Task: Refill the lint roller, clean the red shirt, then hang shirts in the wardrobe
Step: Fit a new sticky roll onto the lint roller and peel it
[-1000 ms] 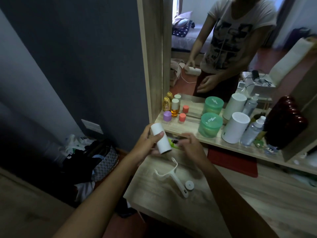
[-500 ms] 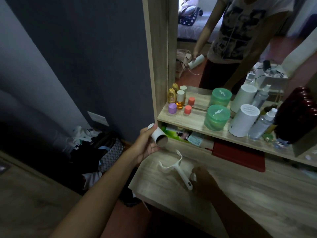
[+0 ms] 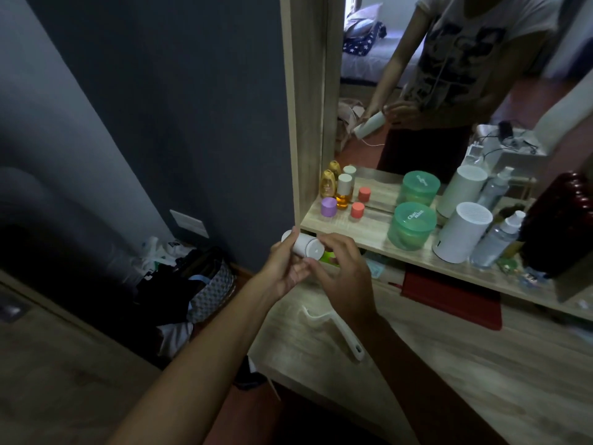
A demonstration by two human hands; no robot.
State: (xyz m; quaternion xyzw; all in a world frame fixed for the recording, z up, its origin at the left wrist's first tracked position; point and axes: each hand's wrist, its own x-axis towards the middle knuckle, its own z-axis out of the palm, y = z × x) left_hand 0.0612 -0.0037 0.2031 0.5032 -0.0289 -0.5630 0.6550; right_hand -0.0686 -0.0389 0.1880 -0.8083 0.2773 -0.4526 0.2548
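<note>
My left hand (image 3: 282,271) grips a white lint roll refill (image 3: 300,245), held above the table's left end and tilted with one end toward me. My right hand (image 3: 343,284) pinches a round white end cap (image 3: 313,251) against that near end. The white lint roller handle (image 3: 340,330), with its forked frame bare, lies on the wooden table (image 3: 481,380) just below my hands. No shirt is in view.
A wooden shelf (image 3: 369,231) behind my hands carries small bottles, a green jar (image 3: 412,226), a white cylinder (image 3: 460,232) and a spray bottle. A mirror (image 3: 449,75) stands above it. A red flat item (image 3: 449,297) lies under the shelf. Bags (image 3: 205,284) sit on the floor at left.
My right hand went down to the table, picked up the small round cap beside the handle and brought it up to the roll's end. My left hand tilted the roll.
</note>
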